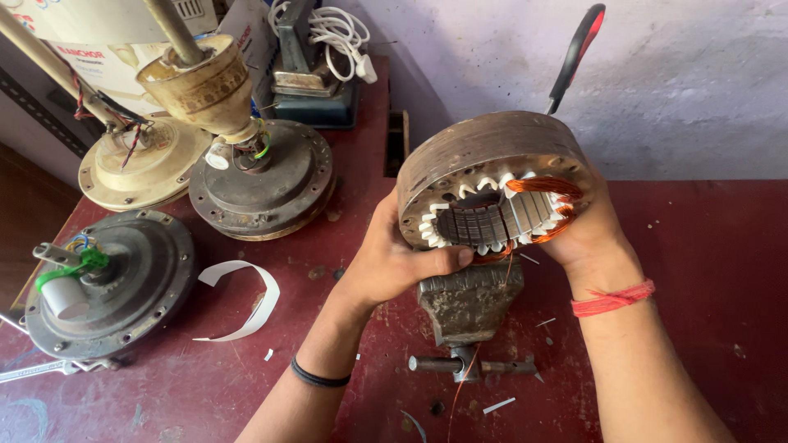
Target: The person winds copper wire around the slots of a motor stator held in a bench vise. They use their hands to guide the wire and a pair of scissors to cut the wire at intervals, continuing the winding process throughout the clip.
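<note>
Stator: a round, rusty motor stator [492, 176] with white slot liners and some copper winding sits at the frame's centre, above a small bench vise [469, 303].
My left hand [394, 262]: closed on the stator's lower left edge, thumb across the face.
My right hand [587, 234]: wrapped around its right side (fingers hidden behind).
Left of frame: three ceiling fan motor housings [261, 179] on the red table [706, 246].

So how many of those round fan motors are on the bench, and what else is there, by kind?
Stator ring with copper windings, held by left hand and right hand: 1
Closed fan motor housings: 3
Bench vise: 1
Red-and-black tool handle: 1
Curled white paper strip: 1
Coiled white cable: 1
Total: 8
</note>
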